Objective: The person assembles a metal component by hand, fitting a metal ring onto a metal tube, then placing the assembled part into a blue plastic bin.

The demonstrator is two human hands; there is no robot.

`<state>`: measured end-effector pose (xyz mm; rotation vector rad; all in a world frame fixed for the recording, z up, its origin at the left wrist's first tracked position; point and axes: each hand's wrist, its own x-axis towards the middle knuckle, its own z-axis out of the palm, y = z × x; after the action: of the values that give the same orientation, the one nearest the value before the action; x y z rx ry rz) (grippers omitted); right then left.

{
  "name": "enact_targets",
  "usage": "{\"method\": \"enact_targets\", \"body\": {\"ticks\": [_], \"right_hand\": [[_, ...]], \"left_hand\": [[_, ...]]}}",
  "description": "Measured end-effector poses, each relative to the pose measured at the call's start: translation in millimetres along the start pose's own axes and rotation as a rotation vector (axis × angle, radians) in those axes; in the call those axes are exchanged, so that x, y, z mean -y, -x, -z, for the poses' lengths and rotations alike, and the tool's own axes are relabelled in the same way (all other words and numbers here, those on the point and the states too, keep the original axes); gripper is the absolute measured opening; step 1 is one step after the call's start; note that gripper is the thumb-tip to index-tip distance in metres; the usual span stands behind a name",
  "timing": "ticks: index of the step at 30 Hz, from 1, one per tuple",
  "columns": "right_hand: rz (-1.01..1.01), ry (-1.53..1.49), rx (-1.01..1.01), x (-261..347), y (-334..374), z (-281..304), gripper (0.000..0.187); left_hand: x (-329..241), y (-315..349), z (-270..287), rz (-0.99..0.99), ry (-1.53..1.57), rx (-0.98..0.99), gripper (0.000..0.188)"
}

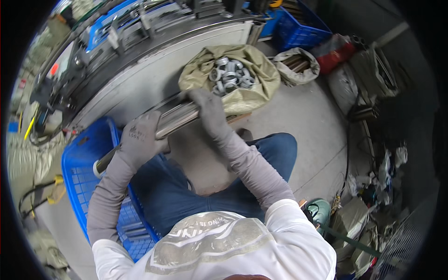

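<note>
Both my hands wear grey gloves. My left hand is wrapped round shiny metal tubes, held slantwise in front of my knees. Farther along the same tubes, my right hand grips them near their far right end. The tubes look like a small bundle; how many there are I cannot tell. Below my left hand a tube end with a pale rim sticks out over a blue plastic basket. Just beyond my right hand stands an open woven sack with loose metal rings in it.
A machine bench with a pale side panel runs across the far left. At the far right are a blue crate, a smaller white sack of tubes and a red sack. Bags and scraps lie along the right; a green shoe is nearby.
</note>
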<state>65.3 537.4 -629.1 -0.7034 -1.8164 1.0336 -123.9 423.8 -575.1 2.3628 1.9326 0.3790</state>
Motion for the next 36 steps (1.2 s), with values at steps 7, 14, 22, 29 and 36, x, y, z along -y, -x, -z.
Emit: {"method": "enact_targets", "body": {"ticks": [7,14,22,29,36], "right_hand": [[-0.154,-0.163,-0.067,-19,17,-3,0.036],[0.083,0.226,-0.083,-22,22,7,0.027],[0.186,0.577,-0.201,-10,-13,66,0.046],[-0.099,0.263,-0.181,-54,11,113,0.028],[-0.18,-0.128,-0.221,-39,6,100,0.03]], "left_hand": [[-11,-12,-4,0.062,-0.086,0.161,0.042],[-4,-3,-16,-0.033,-0.086,0.04,0.051],[33,-58,16,-0.046,-0.524,-0.176,0.054],[131,-187,88,0.373,-0.577,-0.328,0.054],[192,-256,88,0.454,-0.601,-0.288,0.049]]}}
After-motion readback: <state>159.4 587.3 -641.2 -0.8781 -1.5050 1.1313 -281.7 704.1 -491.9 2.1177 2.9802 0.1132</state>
